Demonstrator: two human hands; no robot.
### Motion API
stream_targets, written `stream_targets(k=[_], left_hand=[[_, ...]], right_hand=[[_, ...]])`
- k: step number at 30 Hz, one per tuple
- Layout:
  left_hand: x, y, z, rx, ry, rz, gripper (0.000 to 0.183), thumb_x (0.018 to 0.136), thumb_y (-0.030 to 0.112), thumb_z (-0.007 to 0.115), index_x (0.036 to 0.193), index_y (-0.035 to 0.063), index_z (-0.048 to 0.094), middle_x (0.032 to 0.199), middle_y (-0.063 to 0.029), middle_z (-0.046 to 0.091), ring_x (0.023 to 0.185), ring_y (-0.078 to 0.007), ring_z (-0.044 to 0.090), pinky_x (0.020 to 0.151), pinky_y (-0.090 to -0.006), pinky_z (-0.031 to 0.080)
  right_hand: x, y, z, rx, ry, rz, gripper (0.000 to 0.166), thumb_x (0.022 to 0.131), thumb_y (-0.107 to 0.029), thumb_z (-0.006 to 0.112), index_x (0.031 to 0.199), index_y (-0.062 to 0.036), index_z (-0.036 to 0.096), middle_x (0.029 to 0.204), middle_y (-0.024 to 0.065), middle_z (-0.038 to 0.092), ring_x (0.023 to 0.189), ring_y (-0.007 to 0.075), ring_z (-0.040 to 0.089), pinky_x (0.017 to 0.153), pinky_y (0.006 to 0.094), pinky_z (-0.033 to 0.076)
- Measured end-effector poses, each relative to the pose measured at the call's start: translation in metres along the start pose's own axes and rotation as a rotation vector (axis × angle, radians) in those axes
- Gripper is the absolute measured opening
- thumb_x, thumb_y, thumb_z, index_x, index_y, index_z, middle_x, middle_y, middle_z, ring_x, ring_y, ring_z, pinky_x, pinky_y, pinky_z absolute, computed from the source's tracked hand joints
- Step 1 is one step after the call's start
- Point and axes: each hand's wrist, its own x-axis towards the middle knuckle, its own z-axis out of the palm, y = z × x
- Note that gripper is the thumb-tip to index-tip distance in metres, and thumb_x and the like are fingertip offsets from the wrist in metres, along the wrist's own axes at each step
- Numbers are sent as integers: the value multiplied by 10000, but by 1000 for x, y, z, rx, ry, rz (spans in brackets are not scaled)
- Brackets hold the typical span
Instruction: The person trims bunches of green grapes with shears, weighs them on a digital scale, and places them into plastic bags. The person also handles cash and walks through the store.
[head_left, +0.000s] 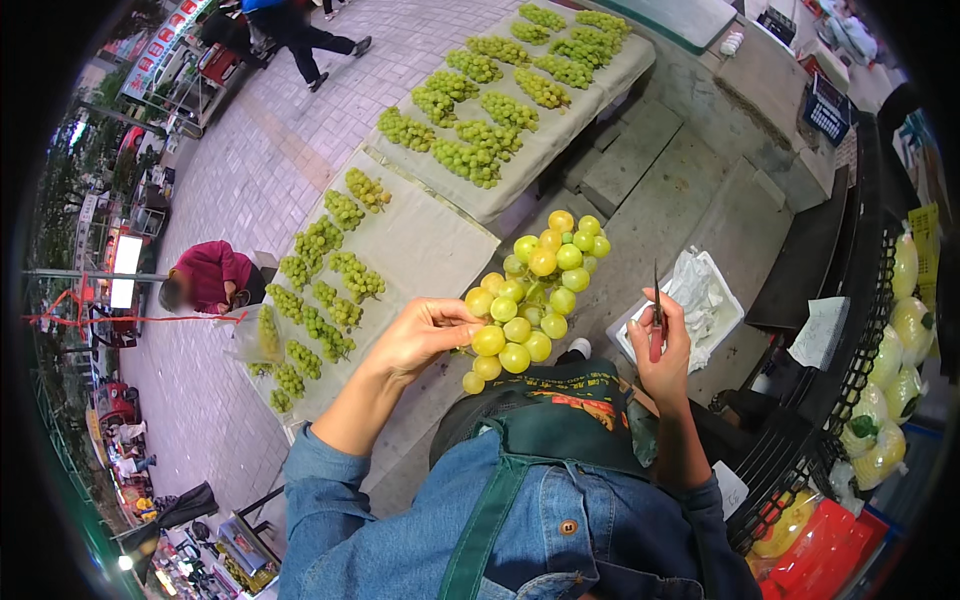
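Observation:
My left hand pinches a bunch of yellow-green grapes and holds it up in front of my apron. Some of the grapes are more amber than the rest. Off to the right, my right hand grips small pruning snips with red handles, their dark pointed blades upward and apart from the bunch. Below and beyond that hand is a white foam box with crumpled white paper in it. A dark green apron bearing writing covers my front.
Cloth-covered tables on my left carry several grape bunches. A person in a dark red top is bent at the outer edge near a clear plastic bag. Net-wrapped fruit and a black rack stand on my right.

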Motion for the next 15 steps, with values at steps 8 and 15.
stream_targets(k=[8, 15], left_hand=[[-4, 12, -1, 210, 44, -18, 130, 864, 77, 681, 962, -7, 689, 905, -48, 691, 819, -103, 635, 784, -254, 503], [-6, 22, 3, 341, 15, -55, 126, 846, 60, 636, 933, -24, 675, 841, -23, 668, 791, -81, 606, 749, -245, 499]], right_hand=[[4, -14, 5, -155, -4, -114, 413, 802, -7, 689, 1197, -39, 569, 852, 78, 553, 756, 191, 533, 692, 292, 459], [38, -68, -17, -870, -96, -579, 418, 715, -142, 717, 1125, -138, 637, 796, 39, 540, 747, 215, 536, 679, 355, 395]])
